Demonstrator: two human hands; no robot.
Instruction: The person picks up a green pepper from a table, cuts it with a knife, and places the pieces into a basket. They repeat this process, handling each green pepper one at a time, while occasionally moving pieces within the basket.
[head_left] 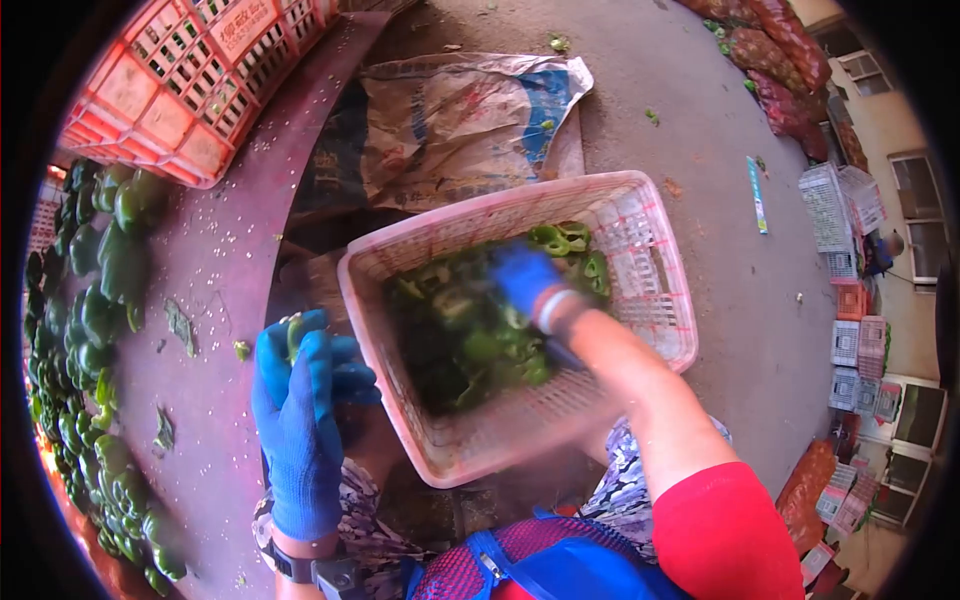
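Note:
My left hand point(303, 410), in a blue glove, is raised beside the near-left rim of the basket. Its thumb and fingers pinch a small pale-green pepper piece point(294, 338), mostly hidden by the glove. My right hand point(525, 280), also blue-gloved, reaches into the pink plastic basket point(660, 230). Motion smears its fingers, so I cannot make out whether they hold anything. Cut green pepper pieces point(485, 350) lie in the basket around and below that hand, several showing hollow insides.
Whole green peppers point(110, 300) are heaped along the left of a reddish surface point(215, 290) scattered with seeds. A red crate point(170, 110) stands at the upper left. Beyond the basket lies a worn sack point(450, 120). Filled mesh sacks point(770, 60) and stacked crates point(840, 220) line the right.

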